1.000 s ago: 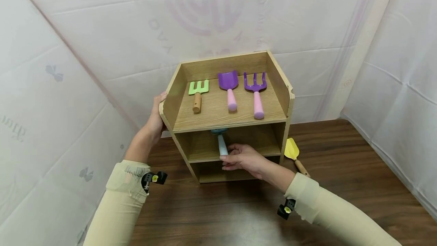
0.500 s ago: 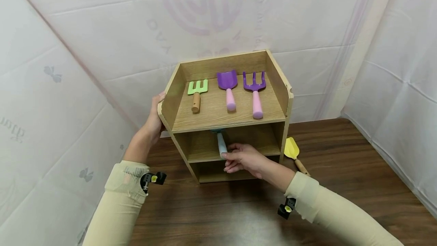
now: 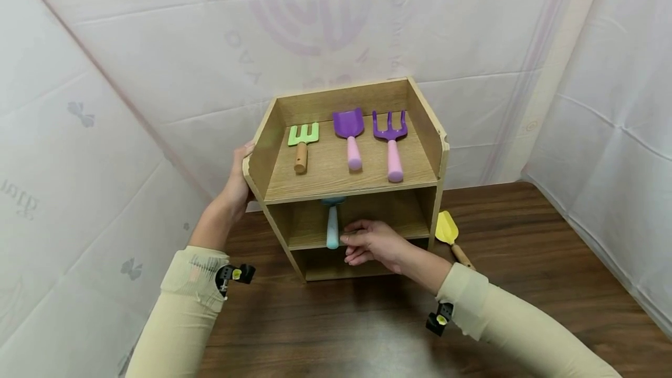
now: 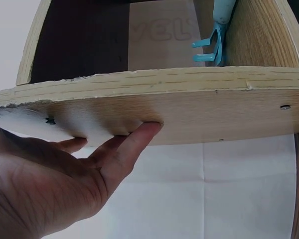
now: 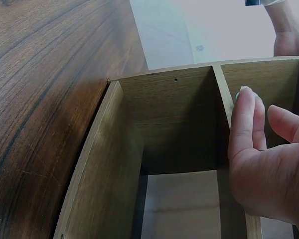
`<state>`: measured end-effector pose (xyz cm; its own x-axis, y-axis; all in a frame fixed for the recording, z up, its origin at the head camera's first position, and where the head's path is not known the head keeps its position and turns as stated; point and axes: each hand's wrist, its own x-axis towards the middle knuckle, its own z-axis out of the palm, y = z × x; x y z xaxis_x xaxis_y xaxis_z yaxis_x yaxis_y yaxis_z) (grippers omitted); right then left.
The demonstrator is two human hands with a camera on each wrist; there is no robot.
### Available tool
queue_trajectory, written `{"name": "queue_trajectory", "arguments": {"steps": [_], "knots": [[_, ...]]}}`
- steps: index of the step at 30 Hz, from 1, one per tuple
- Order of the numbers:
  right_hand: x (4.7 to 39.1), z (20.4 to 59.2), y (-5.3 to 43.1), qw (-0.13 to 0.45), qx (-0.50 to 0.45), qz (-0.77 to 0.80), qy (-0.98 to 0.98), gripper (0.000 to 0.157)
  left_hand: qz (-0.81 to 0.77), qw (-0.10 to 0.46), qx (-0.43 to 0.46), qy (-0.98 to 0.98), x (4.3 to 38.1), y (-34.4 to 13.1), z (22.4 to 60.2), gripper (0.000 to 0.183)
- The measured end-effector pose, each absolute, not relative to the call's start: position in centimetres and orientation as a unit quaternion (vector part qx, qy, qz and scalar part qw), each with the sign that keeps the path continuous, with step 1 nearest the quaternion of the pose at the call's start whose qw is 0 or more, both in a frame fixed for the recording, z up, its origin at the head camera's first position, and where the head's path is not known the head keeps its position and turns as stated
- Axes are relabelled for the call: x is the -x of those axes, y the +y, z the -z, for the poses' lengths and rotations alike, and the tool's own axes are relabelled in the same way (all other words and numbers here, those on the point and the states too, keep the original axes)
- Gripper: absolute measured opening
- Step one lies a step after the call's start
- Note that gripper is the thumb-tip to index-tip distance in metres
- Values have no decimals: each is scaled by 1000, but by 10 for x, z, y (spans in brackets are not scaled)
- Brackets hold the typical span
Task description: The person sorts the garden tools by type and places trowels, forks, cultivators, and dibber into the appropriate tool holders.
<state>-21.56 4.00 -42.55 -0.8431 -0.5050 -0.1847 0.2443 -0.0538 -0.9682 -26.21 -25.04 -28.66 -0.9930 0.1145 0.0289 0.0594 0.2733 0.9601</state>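
A wooden shelf unit (image 3: pixel 352 192) stands against the back wall. My left hand (image 3: pixel 236 185) rests on its left side; in the left wrist view the fingertips (image 4: pixel 148 130) touch the panel's outer face. A light blue hand fork (image 3: pixel 332 229) lies on the middle shelf, its handle end at the front edge. Its tines show in the left wrist view, but the upper board partly hides its head in the head view. My right hand (image 3: pixel 375 247) is just right of that handle, a small gap away, with relaxed fingers and nothing held.
On the top board lie a green hand fork (image 3: pixel 301 147), a purple shovel (image 3: pixel 350 137) and a purple hand fork (image 3: pixel 391 146). A yellow trowel (image 3: pixel 451 238) lies on the dark wooden table (image 3: pixel 315 331), right of the unit. White sheeting covers the walls.
My right hand has let go of the light blue fork's handle. The handle end has shifted left and now rests on the middle shelf. My left hand keeps its place.
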Motion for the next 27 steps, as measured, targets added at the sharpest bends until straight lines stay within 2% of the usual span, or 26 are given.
{"name": "queue_trajectory", "arguments": {"steps": [15, 22, 27], "knots": [[208, 432, 28, 178, 98, 663, 720, 61, -602, 23, -59, 796, 263, -250, 287, 66], [205, 433, 23, 106, 110, 602, 783, 46, -605, 26, -54, 794, 263, -249, 288, 65], [204, 433, 19, 78, 112, 592, 794, 33, -604, 26, -51, 795, 263, -250, 287, 66]]}}
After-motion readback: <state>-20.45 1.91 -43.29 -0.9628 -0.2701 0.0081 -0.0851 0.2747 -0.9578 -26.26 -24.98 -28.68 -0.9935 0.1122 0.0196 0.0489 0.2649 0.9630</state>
